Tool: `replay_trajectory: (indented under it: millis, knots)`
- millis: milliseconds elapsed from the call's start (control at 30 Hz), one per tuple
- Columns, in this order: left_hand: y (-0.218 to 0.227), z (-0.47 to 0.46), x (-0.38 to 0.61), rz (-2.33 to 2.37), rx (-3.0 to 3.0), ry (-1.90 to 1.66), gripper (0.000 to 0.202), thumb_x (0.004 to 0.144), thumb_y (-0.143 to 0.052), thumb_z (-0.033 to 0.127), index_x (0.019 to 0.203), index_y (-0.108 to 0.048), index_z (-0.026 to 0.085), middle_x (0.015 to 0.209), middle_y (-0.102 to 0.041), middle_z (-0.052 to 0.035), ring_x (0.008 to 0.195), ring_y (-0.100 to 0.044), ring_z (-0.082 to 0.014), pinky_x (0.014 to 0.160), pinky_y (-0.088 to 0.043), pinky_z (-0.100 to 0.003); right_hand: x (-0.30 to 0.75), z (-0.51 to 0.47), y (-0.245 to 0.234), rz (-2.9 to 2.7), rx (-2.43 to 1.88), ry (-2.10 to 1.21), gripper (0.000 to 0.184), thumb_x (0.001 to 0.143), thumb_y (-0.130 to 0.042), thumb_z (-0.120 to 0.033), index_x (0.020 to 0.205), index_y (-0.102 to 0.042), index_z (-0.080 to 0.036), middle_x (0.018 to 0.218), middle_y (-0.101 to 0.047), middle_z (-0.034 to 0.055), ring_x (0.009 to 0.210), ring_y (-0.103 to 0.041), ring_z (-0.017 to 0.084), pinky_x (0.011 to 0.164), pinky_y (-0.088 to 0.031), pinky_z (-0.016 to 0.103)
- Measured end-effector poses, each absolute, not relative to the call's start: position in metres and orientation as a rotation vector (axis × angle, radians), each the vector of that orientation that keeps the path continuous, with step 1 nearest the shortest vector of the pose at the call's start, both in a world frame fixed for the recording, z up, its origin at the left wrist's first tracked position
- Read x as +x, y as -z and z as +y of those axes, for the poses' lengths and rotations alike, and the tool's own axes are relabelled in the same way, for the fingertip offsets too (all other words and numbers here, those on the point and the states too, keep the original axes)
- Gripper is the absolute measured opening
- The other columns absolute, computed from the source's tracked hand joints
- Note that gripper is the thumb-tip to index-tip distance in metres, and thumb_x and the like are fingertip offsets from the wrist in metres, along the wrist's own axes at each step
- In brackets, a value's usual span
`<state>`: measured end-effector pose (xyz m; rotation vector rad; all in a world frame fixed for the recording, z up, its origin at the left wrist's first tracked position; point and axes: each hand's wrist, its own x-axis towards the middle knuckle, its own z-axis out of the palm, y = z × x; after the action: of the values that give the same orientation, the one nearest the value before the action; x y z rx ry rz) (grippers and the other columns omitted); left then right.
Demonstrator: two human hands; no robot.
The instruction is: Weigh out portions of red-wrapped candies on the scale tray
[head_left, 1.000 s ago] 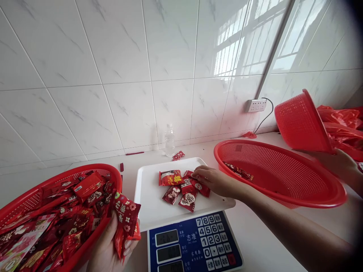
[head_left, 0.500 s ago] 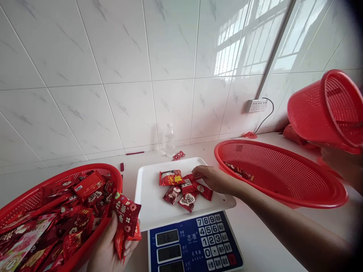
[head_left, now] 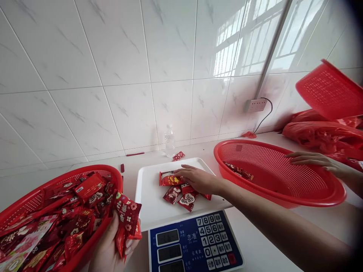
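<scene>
My left hand (head_left: 106, 249) is closed round a few red candy packets (head_left: 127, 215) at the front edge of a red basket (head_left: 70, 173) heaped with red sweets. My right hand (head_left: 198, 179) lies flat, fingers stretched out, on top of several red candy packets (head_left: 172, 194) on the white tray (head_left: 150, 204) of an electronic scale. The scale's blue keypad (head_left: 195, 245) sits just in front of the tray.
A wide red mesh basket (head_left: 283, 181) on the right holds one or two packets. Another person's hand (head_left: 314, 160) rests on its far rim. A smaller red basket (head_left: 329, 90) hangs tilted above red plastic bags (head_left: 317, 132). A clear bottle (head_left: 169, 140) stands by the tiled wall.
My right hand slid left across the tray and flattened onto the packets. The small red basket rose and tipped at the upper right, and the other person's hand came down onto the wide basket's rim.
</scene>
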<state>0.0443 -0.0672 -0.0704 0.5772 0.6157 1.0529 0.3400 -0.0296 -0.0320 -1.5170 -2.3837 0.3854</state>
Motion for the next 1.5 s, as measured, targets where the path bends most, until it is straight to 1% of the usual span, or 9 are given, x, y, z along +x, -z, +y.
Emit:
replay_trajectory:
  millis: [167,467,600,733,833,1100,1200,1333,1500]
  knots:
    - [0.073,-0.067,0.043,0.593,0.559,-1.049,0.033,0.071,-0.077,0.040,0.064,-0.055,0.016,0.054,-0.051,0.0032,0.043,-0.041,-0.0071,0.041,-0.040,-0.020,0.340,-0.034,0.027,-2.379,-1.499,-0.369,0.042,0.092,-0.033,-0.017,0.125,-0.058,-0.017,0.130,-0.057,0.0072,0.127,-0.043,0.022,0.107,-0.034,0.040]
    - [0.073,-0.068,0.046,0.576,0.558,-1.038,0.034,0.070,-0.078,0.038,0.062,-0.054,0.016,0.052,-0.050,0.0035,0.043,-0.041,-0.0069,0.041,-0.039,-0.019,0.343,-0.048,0.017,-2.331,-1.550,-0.454,0.038,0.095,-0.039,-0.036,0.119,-0.062,-0.017,0.118,-0.060,0.0109,0.112,-0.052,0.024,0.097,-0.042,0.040]
    - [0.073,-0.067,0.046,0.584,0.568,-1.053,0.035,0.069,-0.079,0.040,0.061,-0.055,0.016,0.051,-0.050,0.0034,0.042,-0.040,-0.0067,0.040,-0.040,-0.019,0.342,-0.054,0.017,-2.358,-1.557,-0.527,0.057,0.088,-0.051,-0.052,0.137,-0.048,-0.024,0.141,-0.044,0.0107,0.130,-0.037,0.030,0.105,-0.035,0.046]
    - [0.075,-0.066,0.045,0.592,0.578,-1.061,0.036,0.071,-0.077,0.041,0.060,-0.055,0.015,0.051,-0.050,0.0027,0.041,-0.040,-0.0068,0.040,-0.040,-0.019,0.336,-0.059,0.019,-2.505,-1.492,-0.592,0.071,0.084,-0.050,-0.064,0.146,-0.031,-0.035,0.157,-0.017,0.0054,0.143,-0.006,0.035,0.112,-0.013,0.058]
    - [0.077,-0.066,0.044,0.603,0.565,-1.051,0.034,0.071,-0.076,0.042,0.062,-0.056,0.016,0.052,-0.051,0.0024,0.042,-0.042,-0.0075,0.040,-0.041,-0.020,0.331,-0.058,0.023,-2.566,-1.464,-0.536,0.065,0.088,-0.046,-0.062,0.146,-0.031,-0.036,0.157,-0.016,0.0030,0.143,-0.006,0.033,0.111,-0.006,0.061]
    - [0.079,-0.066,0.042,0.618,0.565,-1.060,0.034,0.070,-0.077,0.042,0.062,-0.056,0.016,0.051,-0.051,0.0029,0.042,-0.042,-0.0078,0.040,-0.040,-0.020,0.319,-0.048,0.039,-2.430,-1.454,-0.275,0.042,0.094,-0.045,-0.046,0.129,-0.056,-0.026,0.140,-0.047,0.0067,0.131,-0.036,0.026,0.107,-0.030,0.045]
    - [0.080,-0.065,0.042,0.632,0.568,-1.059,0.034,0.071,-0.076,0.042,0.063,-0.056,0.017,0.052,-0.051,0.0029,0.042,-0.041,-0.0081,0.039,-0.039,-0.021,0.316,-0.049,0.038,-2.426,-1.458,-0.260,0.039,0.094,-0.045,-0.042,0.129,-0.055,-0.026,0.138,-0.048,0.0065,0.130,-0.037,0.026,0.106,-0.032,0.046]
    - [0.079,-0.066,0.041,0.629,0.565,-1.060,0.034,0.070,-0.077,0.042,0.063,-0.055,0.017,0.052,-0.050,0.0033,0.042,-0.041,-0.0079,0.040,-0.039,-0.021,0.324,-0.055,0.030,-2.383,-1.549,-0.277,0.046,0.096,-0.041,-0.044,0.139,-0.044,-0.030,0.144,-0.041,0.0080,0.132,-0.037,0.026,0.107,-0.032,0.049]
    - [0.077,-0.068,0.043,0.621,0.582,-1.076,0.034,0.072,-0.076,0.042,0.063,-0.054,0.017,0.051,-0.049,0.0037,0.042,-0.040,-0.0076,0.040,-0.039,-0.021,0.360,-0.070,0.024,-2.190,-1.728,0.058,0.049,0.095,-0.041,-0.043,0.138,-0.046,-0.022,0.145,-0.041,0.0105,0.137,-0.031,0.028,0.109,-0.032,0.048]
